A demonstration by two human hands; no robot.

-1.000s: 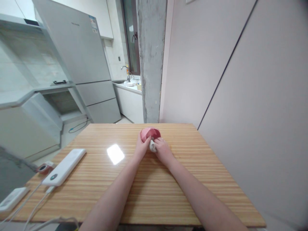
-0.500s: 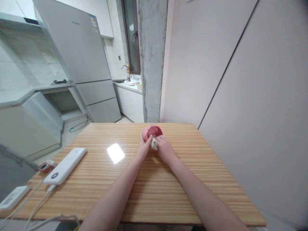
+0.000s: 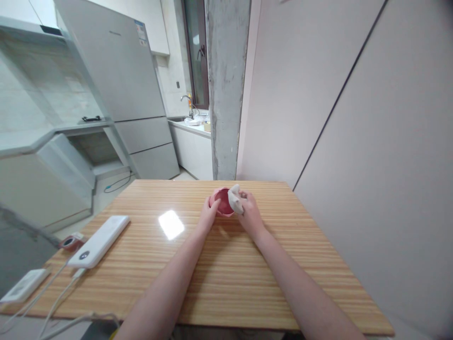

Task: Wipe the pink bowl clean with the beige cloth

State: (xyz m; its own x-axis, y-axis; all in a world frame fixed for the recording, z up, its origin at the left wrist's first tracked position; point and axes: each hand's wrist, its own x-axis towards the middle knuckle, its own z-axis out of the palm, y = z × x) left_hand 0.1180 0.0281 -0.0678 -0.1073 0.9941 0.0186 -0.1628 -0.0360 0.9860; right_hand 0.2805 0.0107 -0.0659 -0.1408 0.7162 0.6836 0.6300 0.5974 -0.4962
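Observation:
A pink bowl (image 3: 223, 204) with a wavy rim is near the far edge of the wooden table, its hollow side turned partly toward me. My left hand (image 3: 209, 211) grips its left side, thumb over the rim. In my right hand (image 3: 249, 210) is a crumpled white cloth or tissue (image 3: 235, 199), pinched by the fingers and held at the right rim of the bowl. The cloth covers part of that rim. Whether it touches the bowl I cannot tell.
A white power bank (image 3: 101, 242) with cables lies on the left of the table (image 3: 148, 278). Behind it sits a small reddish round object (image 3: 70, 242); a white device (image 3: 24, 285) is at the left corner. A concrete pillar (image 3: 227, 94) and a wall stand beyond.
My right hand has drawn the white cloth from the bowl's front rim up and to the right. The bowl's inside shows more now. My left hand keeps its grip.

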